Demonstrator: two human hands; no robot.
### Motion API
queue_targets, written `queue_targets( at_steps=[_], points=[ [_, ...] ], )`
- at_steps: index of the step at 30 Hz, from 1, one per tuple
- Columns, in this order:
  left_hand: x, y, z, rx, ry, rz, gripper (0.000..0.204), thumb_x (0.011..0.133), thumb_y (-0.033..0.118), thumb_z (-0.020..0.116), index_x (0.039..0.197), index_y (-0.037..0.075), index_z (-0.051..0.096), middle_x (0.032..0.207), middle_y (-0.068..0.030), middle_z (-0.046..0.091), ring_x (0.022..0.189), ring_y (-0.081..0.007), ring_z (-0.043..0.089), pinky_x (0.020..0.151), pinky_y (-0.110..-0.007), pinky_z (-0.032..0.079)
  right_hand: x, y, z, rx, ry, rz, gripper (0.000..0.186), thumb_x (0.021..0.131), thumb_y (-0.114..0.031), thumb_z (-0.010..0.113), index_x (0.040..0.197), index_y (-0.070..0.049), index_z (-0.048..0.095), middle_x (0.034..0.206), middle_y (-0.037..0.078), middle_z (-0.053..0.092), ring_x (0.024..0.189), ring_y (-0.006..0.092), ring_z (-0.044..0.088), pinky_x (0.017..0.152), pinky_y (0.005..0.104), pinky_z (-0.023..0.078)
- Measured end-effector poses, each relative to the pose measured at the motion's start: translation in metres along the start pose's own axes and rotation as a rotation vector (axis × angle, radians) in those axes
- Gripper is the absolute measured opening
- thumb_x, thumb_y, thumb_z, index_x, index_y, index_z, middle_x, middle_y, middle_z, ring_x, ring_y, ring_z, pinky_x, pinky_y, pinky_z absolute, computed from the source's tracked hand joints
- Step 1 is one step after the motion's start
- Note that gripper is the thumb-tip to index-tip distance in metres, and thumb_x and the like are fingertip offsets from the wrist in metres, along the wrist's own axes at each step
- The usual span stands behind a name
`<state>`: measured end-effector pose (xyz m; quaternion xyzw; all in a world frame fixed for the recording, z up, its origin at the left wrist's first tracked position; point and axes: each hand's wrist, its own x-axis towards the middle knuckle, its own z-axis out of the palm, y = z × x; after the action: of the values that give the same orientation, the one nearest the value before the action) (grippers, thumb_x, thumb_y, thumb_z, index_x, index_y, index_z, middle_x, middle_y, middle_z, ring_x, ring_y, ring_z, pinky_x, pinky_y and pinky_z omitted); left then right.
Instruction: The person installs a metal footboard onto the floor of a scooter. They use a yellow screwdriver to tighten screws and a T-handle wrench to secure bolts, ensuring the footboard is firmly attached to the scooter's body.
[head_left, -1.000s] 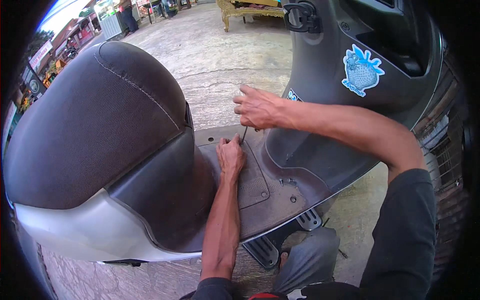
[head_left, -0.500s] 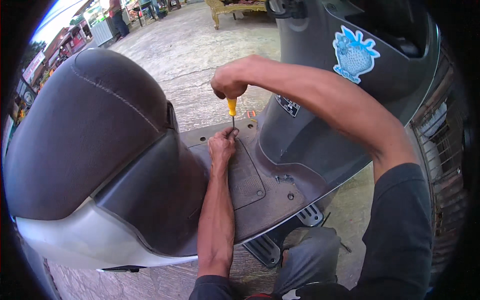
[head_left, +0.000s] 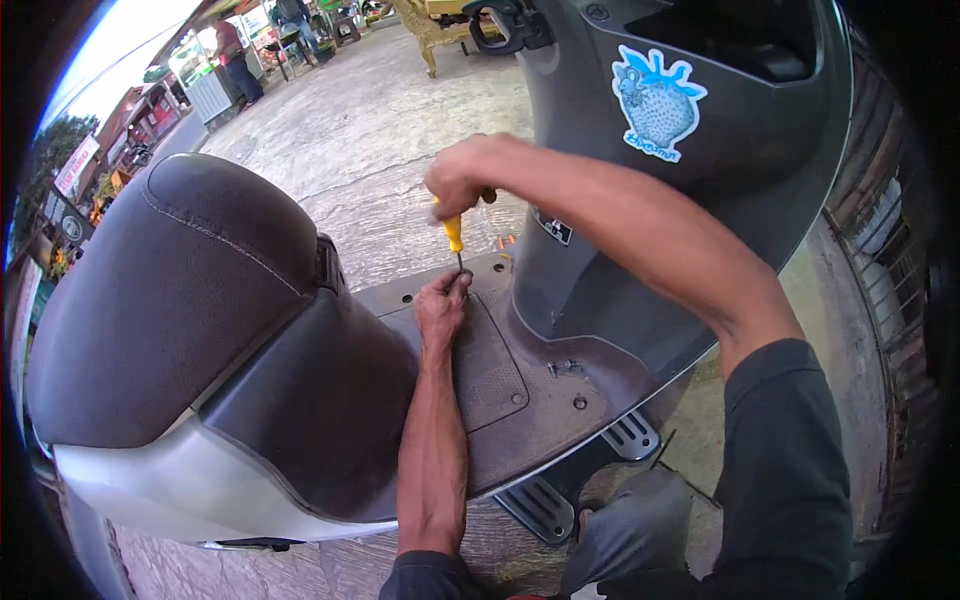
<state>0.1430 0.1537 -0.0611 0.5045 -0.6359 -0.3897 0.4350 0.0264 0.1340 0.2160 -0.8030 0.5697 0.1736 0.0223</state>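
Observation:
My right hand (head_left: 462,178) grips the yellow handle of a screwdriver (head_left: 453,236) from above, at the far side of the scooter's dark footboard (head_left: 535,425). The screwdriver stands nearly upright, leaning slightly, with its thin shaft pointing down. Around the lower end of that shaft, the thumb and fingers of my left hand (head_left: 438,310) are pinched together, close to the footboard's far edge. My fingers hide the screwdriver's tip and whatever lies under it. A few small loose screws (head_left: 567,368) rest on the footboard, right of a rectangular cover panel (head_left: 490,365).
The brown scooter seat (head_left: 190,300) rises at left. At right stands the grey front panel (head_left: 600,230) with a blue strawberry sticker (head_left: 659,103). Metal foot pegs (head_left: 538,508) jut out near my knee (head_left: 640,520). A person (head_left: 235,60) stands far off by a stall.
My view has shifted, so the scooter sits slightly differently in it. My right hand has turned on the screwdriver, whose handle now leans more and shows more. My left hand keeps its pinch.

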Motion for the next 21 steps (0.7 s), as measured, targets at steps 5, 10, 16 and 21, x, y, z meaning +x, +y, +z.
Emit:
queue_targets(
  at_steps=[5, 10, 16, 21],
  points=[
    [-0.013, 0.014, 0.008, 0.073, -0.003, -0.007, 0.028, 0.096, 0.029, 0.069, 0.112, 0.007, 0.076, 0.085, -0.0067, 0.077, 0.074, -0.0185, 0.071, 0.073, -0.035, 0.054, 0.011, 0.003, 0.025, -0.081, 0.218, -0.038, 0.042, 0.1, -0.044, 0.059, 0.108, -0.008, 0.077, 0.086, 0.014, 0.075, 0.077, 0.0235, 0.075, 0.071, 0.0415, 0.059],
    [-0.005, 0.018, -0.004, 0.037, -0.063, 0.024, 0.029, 0.101, 0.028, 0.064, 0.113, 0.004, 0.075, 0.096, -0.0115, 0.078, 0.089, -0.0186, 0.074, 0.083, -0.033, 0.054, 0.007, 0.007, -0.007, -0.044, 0.061, -0.155, 0.048, 0.098, -0.05, 0.06, 0.111, -0.007, 0.077, 0.099, 0.017, 0.075, 0.095, 0.0322, 0.074, 0.081, 0.0458, 0.059],
    [-0.007, 0.02, -0.006, 0.173, -0.042, -0.038, 0.029, 0.102, 0.028, 0.063, 0.115, 0.006, 0.075, 0.096, -0.0106, 0.079, 0.091, -0.0189, 0.075, 0.083, -0.033, 0.055, 0.0, -0.009, -0.003, -0.082, 0.177, -0.091, 0.04, 0.096, -0.041, 0.066, 0.111, -0.005, 0.076, 0.102, 0.017, 0.076, 0.096, 0.032, 0.074, 0.081, 0.045, 0.058],
    [-0.008, 0.018, -0.001, 0.117, -0.058, -0.042, 0.028, 0.1, 0.03, 0.065, 0.113, 0.008, 0.077, 0.093, -0.0088, 0.079, 0.089, -0.0177, 0.074, 0.081, -0.033, 0.055, 0.014, 0.002, 0.019, -0.005, 0.188, -0.14, 0.053, 0.099, -0.052, 0.055, 0.114, -0.004, 0.074, 0.105, 0.02, 0.074, 0.095, 0.0349, 0.073, 0.085, 0.0445, 0.058]
  ],
)
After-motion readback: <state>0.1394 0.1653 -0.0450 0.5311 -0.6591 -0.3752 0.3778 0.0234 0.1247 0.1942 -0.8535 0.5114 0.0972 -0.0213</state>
